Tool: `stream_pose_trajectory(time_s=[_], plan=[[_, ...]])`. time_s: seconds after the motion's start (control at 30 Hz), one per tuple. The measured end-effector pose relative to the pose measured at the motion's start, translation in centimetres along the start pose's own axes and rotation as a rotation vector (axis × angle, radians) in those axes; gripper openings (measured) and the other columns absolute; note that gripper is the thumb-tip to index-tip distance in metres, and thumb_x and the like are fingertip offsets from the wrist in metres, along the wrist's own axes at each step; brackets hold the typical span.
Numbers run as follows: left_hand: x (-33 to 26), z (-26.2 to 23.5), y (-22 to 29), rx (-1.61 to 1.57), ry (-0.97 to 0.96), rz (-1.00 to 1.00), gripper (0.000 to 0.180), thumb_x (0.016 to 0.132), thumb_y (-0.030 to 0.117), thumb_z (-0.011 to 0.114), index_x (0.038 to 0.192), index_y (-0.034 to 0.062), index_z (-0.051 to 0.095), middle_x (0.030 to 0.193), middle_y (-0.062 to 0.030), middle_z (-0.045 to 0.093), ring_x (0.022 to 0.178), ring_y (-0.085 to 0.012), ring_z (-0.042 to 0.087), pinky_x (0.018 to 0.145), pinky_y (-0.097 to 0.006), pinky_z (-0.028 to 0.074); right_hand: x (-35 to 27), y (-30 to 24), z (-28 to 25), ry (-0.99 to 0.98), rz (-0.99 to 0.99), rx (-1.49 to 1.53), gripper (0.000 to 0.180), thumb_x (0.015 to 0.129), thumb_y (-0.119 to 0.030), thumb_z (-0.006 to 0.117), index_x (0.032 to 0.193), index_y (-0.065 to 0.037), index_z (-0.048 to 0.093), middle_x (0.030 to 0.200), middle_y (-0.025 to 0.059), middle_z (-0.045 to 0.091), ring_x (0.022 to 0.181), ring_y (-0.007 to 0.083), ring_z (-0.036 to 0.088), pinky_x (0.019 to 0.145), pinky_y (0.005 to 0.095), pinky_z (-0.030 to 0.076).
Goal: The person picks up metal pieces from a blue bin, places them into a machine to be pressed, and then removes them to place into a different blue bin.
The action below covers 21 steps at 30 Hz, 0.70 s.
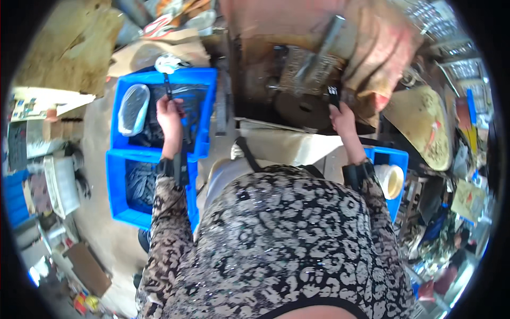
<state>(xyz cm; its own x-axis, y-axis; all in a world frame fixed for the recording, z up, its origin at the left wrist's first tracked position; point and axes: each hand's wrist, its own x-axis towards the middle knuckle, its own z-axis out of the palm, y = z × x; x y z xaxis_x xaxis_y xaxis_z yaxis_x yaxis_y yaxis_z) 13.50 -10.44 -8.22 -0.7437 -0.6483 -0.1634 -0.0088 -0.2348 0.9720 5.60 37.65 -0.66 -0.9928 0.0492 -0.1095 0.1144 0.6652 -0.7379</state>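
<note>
My left hand is closed on a slim dark strip that points away from me, over the far blue crate. A shiny whitish thing shows at the strip's far end; whether the two are joined I cannot tell. In that crate are many dark slim pieces and a clear plastic-wrapped oval bundle. On the right, my right hand grips a short dark flat piece with pale marks at its tip. It is beside a dark round disc with a centre hole, inside a stained open-fronted housing.
A nearer blue crate holds grey slim pieces. A metal tube slants above the disc, next to a hanging stained cloth. By my right forearm, a pale tub sits in another blue bin.
</note>
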Motion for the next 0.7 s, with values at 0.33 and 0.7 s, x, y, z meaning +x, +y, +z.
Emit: stream_pose_trajectory(time_s=[0.33,0.7], plan=[[-5.5,9.7,3.9,0.191,-0.511,0.439,0.043,0.09,-0.009,0.04,0.122,0.0103,0.061,0.098,-0.0055,0.06,0.059,-0.0096,0.048,0.054,-0.024,0.045,4.2,-12.7,-1.6,-0.145,-0.158,0.665,0.012,0.095,-0.019,0.062,0.091,-0.009,0.056,0.068,-0.0036,0.053,0.048,0.0023,0.04,0.043,0.0189,0.029],[-7.1,14.7,1.8,0.894,-0.557,0.904,0.021,0.077,-0.002,0.057,0.088,0.0124,0.068,0.09,-0.0125,0.061,0.077,-0.0329,0.064,0.064,-0.043,0.053,9.8,-17.2,-1.7,0.143,-0.404,0.418,0.026,0.088,-0.021,0.073,0.105,-0.004,0.062,0.075,-0.0008,0.062,0.059,0.0075,0.052,0.052,0.0236,0.041]])
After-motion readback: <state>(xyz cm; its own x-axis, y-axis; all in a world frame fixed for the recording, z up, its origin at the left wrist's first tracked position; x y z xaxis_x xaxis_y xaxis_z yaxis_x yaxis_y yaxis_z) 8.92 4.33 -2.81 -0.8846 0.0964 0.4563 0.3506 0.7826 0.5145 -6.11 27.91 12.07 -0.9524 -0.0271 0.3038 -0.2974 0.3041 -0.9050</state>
